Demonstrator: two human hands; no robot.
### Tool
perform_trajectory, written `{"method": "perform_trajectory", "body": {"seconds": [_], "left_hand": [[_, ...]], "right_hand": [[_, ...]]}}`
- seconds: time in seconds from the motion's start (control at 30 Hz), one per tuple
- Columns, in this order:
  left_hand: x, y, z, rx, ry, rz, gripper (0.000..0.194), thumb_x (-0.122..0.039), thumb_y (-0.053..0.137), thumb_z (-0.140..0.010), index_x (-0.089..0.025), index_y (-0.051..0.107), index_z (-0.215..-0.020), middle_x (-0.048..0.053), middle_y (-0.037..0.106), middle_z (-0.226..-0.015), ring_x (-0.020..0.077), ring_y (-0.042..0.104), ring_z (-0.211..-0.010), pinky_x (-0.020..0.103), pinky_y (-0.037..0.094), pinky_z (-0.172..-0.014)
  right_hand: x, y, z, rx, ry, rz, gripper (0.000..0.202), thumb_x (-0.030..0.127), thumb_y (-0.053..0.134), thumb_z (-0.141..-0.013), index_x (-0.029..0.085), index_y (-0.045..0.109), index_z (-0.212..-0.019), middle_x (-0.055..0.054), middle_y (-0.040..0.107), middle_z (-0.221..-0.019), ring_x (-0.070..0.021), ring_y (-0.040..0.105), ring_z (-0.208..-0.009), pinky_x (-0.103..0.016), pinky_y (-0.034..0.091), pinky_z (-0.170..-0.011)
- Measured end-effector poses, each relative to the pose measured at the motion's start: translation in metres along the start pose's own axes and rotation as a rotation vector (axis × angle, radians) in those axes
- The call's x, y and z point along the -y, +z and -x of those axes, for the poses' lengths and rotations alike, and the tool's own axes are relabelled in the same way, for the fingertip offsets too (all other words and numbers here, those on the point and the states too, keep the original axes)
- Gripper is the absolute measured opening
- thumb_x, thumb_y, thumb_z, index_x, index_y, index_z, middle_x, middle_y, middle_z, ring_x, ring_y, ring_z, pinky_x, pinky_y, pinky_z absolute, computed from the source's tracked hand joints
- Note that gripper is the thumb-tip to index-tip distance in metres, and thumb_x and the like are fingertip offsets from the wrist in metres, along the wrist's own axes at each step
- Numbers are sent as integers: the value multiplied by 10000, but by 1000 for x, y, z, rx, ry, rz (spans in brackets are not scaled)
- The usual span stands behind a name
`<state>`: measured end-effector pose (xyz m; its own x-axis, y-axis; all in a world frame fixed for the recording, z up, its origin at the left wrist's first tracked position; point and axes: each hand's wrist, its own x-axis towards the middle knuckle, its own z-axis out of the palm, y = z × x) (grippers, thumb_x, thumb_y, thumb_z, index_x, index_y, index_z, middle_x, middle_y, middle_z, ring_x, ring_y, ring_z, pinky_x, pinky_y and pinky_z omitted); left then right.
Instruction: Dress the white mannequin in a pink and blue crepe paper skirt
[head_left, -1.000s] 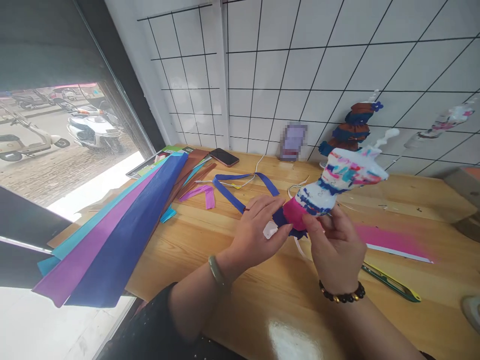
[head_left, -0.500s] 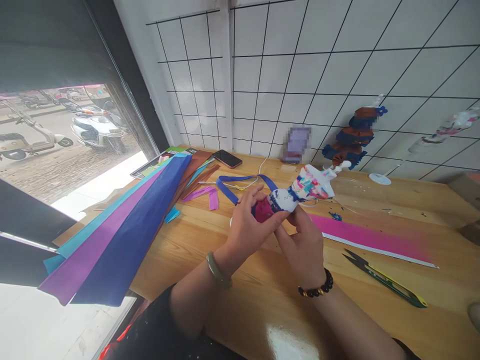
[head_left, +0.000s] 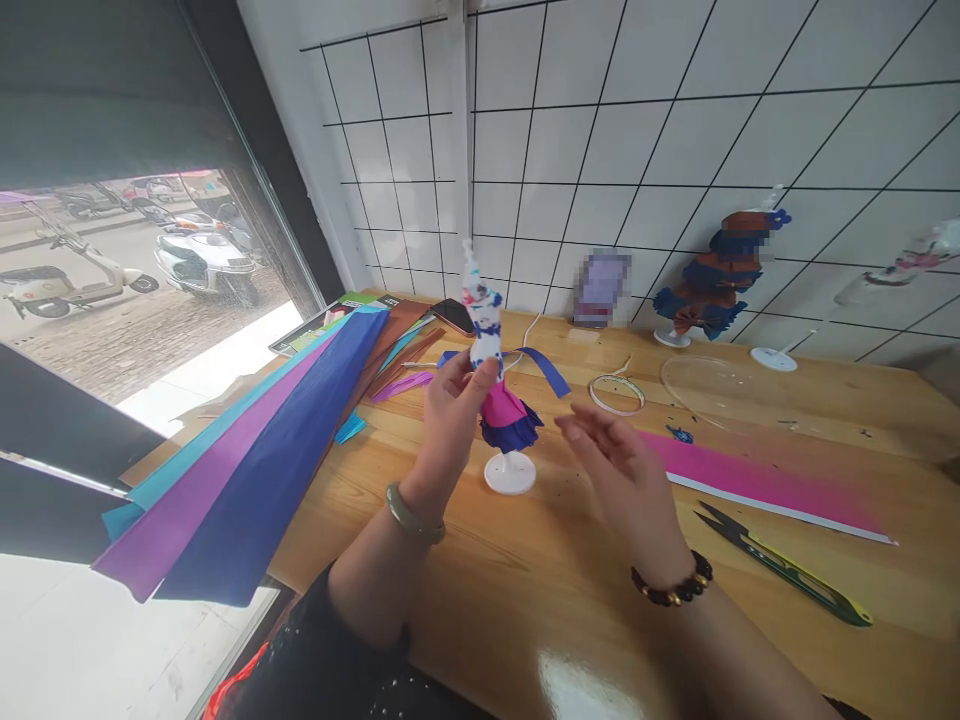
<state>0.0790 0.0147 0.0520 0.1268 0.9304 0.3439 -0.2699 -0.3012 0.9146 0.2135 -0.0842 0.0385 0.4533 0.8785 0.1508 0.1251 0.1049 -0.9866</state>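
A small white dress-form mannequin [head_left: 486, 335] with painted patches wears a skirt, pink [head_left: 501, 405] above and dark blue ruffled [head_left: 514, 431] below. It stands nearly upright over its round white base [head_left: 511, 474]. My left hand [head_left: 456, 405] grips its waist from the left, thumb in front. To the right of the skirt, my right hand [head_left: 619, 475] hangs above the table with its fingers loosely curved and apart, touching nothing. A blue strip [head_left: 551, 372] lies behind the mannequin, and a roll of white tape [head_left: 616, 395] sits beyond my right hand.
Blue, purple and teal paper sheets [head_left: 262, 480] spread at the left. Yellow-green thread snips [head_left: 787, 565] and a pink strip [head_left: 772, 490] lie at the right. Behind stand a phone [head_left: 601, 288] and another mannequin in a brown and blue dress [head_left: 716, 275].
The mannequin has swung from lying tilted across both hands to upright, its base now low over the table. My right hand has let go of it and moved right.
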Motion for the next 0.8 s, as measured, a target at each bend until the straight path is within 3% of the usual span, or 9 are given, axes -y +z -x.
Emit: {"method": "perform_trajectory", "body": {"seconds": [0.1,0.17,0.27,0.43,0.6,0.8], "left_hand": [[5,0,-3,2,-64,164,264,-442,587,-787,-205,653,-881,-9,598,-791,107,509,-725,228,386,-684],[8,3,-2,17,-96,209,260,-446,586,-788,-196,647,-827,-13,578,-767,97,485,-703,220,372,-673],[11,7,2,38,-122,231,271,-447,577,-795,-182,628,-802,-14,545,-735,91,456,-681,216,359,-663],[12,14,8,54,-146,230,298,-454,599,-773,-158,592,-739,-20,490,-677,81,401,-622,209,329,-603],[9,17,12,44,-160,221,285,-441,606,-771,-157,593,-756,-18,481,-700,80,389,-634,204,327,-605],[10,18,14,41,-174,210,290,-450,597,-777,-161,582,-748,-31,438,-656,72,353,-588,205,303,-561]], "right_hand": [[4,-8,2,137,340,-218,298,447,635,-759,151,635,-794,4,600,-632,-36,437,-422,-168,337,-382],[9,-8,6,292,498,-329,323,460,632,-760,140,642,-804,30,557,-560,-2,324,-338,-151,220,-310],[13,-3,12,425,620,-433,307,444,649,-754,153,639,-850,42,557,-544,11,309,-313,-128,181,-296],[8,6,18,449,630,-480,381,467,661,-732,128,569,-585,51,501,-455,19,274,-296,-125,196,-289],[6,10,19,370,561,-444,351,421,699,-706,143,555,-548,88,390,-327,2,270,-279,-128,210,-290],[2,15,19,264,508,-424,323,387,737,-658,142,558,-548,58,532,-416,8,307,-266,-140,229,-280]]}}
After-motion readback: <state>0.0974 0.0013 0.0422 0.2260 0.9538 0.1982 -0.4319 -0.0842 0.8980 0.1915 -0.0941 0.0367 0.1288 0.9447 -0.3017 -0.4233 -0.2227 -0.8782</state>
